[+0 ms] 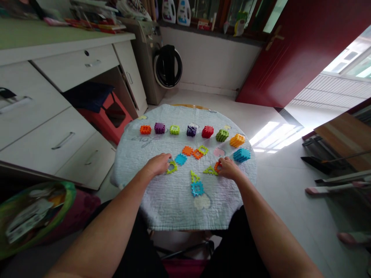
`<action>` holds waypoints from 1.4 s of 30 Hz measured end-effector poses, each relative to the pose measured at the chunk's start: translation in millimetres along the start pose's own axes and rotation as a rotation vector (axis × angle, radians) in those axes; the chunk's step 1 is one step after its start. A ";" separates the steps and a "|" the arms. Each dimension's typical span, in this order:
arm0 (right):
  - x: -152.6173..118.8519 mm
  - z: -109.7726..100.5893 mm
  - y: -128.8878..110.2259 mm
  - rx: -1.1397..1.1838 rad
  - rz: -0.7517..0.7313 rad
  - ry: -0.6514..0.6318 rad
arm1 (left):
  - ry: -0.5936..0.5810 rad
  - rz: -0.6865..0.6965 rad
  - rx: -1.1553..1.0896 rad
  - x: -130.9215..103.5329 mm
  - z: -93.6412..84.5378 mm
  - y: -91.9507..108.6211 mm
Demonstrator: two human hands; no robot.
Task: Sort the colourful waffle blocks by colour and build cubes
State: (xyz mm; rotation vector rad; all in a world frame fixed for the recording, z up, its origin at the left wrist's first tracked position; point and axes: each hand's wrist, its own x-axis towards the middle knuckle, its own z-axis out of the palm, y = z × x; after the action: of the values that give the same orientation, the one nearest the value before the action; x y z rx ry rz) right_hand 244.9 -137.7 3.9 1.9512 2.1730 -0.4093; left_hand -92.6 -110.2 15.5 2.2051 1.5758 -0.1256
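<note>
Head view: the lime piece (172, 167) and the orange piece (218, 166) lie on the cloth (168, 204) of a small table, each at a hand. The left hand (158, 164) has its fingers bent at the lime piece's edge; whether they grip it, I cannot tell. The right hand (228, 168) partly covers the orange piece, fingers curled over it; grip or mere touch is likewise unclear.

Beside the orange piece sits a lime triangle (210, 170). Nearer the body, a second triangle (194, 177) stands at the edge of a blue frame (197, 188). Beyond the left hand lie a blue tile (181, 159), an orange tile (188, 150), an orange frame (198, 154) and a lime frame (203, 150).

As far as shows, eight stacks are made, curving along the far side from orange (145, 129) to blue (242, 155); these nine pieces remain outside them.

Of containers, the bin (71, 197) at lower left holds papers and wrappers. The washer (146, 42) has its door open, a dark cloth (167, 65) draped over it; its drum's contents are hidden.
</note>
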 end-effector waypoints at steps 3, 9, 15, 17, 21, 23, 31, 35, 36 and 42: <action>3.7 0.1 0.1 -0.025 -0.002 0.001 | 0.002 -0.019 -0.004 -0.1 -3.4 -2.6; 8.6 -4.0 -0.7 -0.010 -0.007 0.036 | 0.063 -0.092 -0.036 -1.4 -12.9 -3.3; 11.0 -2.3 -13.8 0.105 -0.008 0.200 | 0.019 -0.053 -0.026 -4.0 -10.2 4.9; 11.8 0.2 -20.1 0.135 -0.014 0.276 | 0.014 -0.038 0.018 -6.8 -4.7 9.8; 12.1 -2.0 -26.0 0.175 -0.045 0.335 | 0.036 -0.047 0.126 -12.4 8.6 22.0; 10.4 -6.3 -25.1 0.184 -0.041 0.296 | 0.045 -0.038 0.153 -12.9 11.1 25.4; -7.8 -10.4 -25.6 0.194 -0.212 0.118 | -0.021 -0.019 -0.165 -5.8 -10.8 9.3; -10.6 -9.5 -31.5 0.216 -0.234 0.113 | -0.109 0.019 -0.424 -5.7 -7.4 9.1; -10.3 -9.6 -32.9 0.221 -0.240 0.099 | -0.112 0.027 -0.421 -5.6 -5.2 9.8; -9.1 -8.4 -34.6 0.241 -0.240 0.079 | 0.229 -0.053 -0.047 -6.6 -4.3 4.3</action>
State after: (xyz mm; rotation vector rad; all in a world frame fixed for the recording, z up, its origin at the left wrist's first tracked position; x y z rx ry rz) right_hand 211.9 -146.7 17.4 1.8510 2.5234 -0.6715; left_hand -91.7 -115.5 22.7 2.2061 1.7380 0.1525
